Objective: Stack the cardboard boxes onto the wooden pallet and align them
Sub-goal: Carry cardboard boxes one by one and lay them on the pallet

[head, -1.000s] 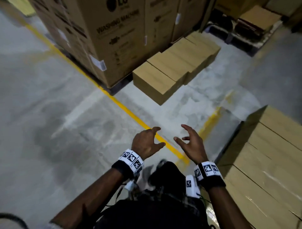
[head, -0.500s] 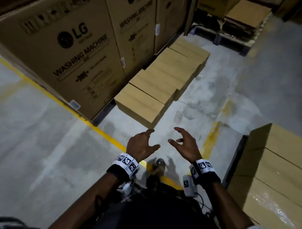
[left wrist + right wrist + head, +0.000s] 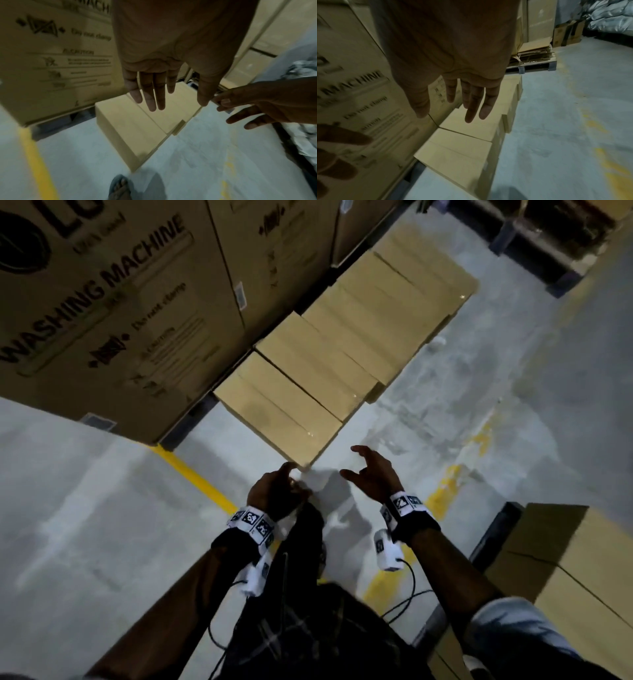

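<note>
A row of plain tan cardboard boxes lies on the concrete floor beside tall printed cartons. The nearest box is just ahead of my hands. My left hand hovers near its front corner, fingers relaxed and spread, holding nothing. My right hand is also empty, fingers loosely extended above the floor to the right of that corner. Stacked tan boxes stand at the lower right. Whether a pallet lies under them is hidden.
Tall washing machine cartons wall off the left. A yellow floor line runs under my arms. A pallet with flattened cardboard sits at the back. My sandalled foot stands near the closest box.
I have walked closer to the row of boxes. Both hands, still empty, now reach the near corner of the first box, and the stack at the right has slid toward the frame's edge.
</note>
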Motion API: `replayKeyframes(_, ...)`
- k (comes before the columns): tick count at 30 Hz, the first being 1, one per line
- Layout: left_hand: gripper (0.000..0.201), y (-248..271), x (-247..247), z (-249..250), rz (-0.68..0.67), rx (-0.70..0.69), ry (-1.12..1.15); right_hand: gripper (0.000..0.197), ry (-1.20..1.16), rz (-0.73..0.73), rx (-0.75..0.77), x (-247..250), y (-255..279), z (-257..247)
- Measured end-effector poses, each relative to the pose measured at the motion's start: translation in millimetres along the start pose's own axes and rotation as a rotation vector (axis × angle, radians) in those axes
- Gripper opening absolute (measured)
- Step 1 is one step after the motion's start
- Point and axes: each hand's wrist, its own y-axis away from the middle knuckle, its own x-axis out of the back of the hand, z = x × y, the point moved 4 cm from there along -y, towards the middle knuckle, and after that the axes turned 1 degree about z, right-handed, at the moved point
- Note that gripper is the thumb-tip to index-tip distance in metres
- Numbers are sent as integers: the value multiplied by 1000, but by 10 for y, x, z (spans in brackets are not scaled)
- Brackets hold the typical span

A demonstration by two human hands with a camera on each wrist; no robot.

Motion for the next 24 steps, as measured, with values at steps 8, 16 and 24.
replayKeyframes(8,78,-1540,-370,-571,-142,210,114,72,119,-168,-141,-321,-1751,321)
replayKeyframes(16,77,-2778,-1155,-1242,-70,359,178,77,232,-215,-121,-853,-3271,928)
replayKeyframes(24,70,-3531,-2114,-1611,37,580,311,91,425,-320,-54,-1364,-4272,1718)
